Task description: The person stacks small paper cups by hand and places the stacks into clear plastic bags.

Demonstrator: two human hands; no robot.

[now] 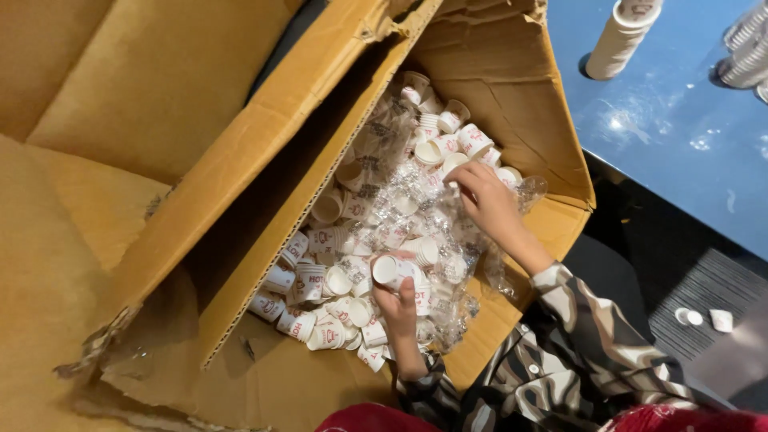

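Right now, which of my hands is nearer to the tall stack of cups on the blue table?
Right. The right hand reaches into the far end of the cardboard box, below the stack of cups; the left hand holds a cup farther back, at the near end.

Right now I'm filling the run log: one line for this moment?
left hand: holds paper cup | right hand: on clear plastic wrap | cardboard box: open, full of loose cups

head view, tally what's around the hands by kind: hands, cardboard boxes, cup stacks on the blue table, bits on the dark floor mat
hands: 2, left hand gripping a paper cup, right hand reaching among loose cups
cardboard box: 1, open
cup stacks on the blue table: 3, one cup stack in full, two cut by the edge
small white bits on the floor mat: 3
total: 9
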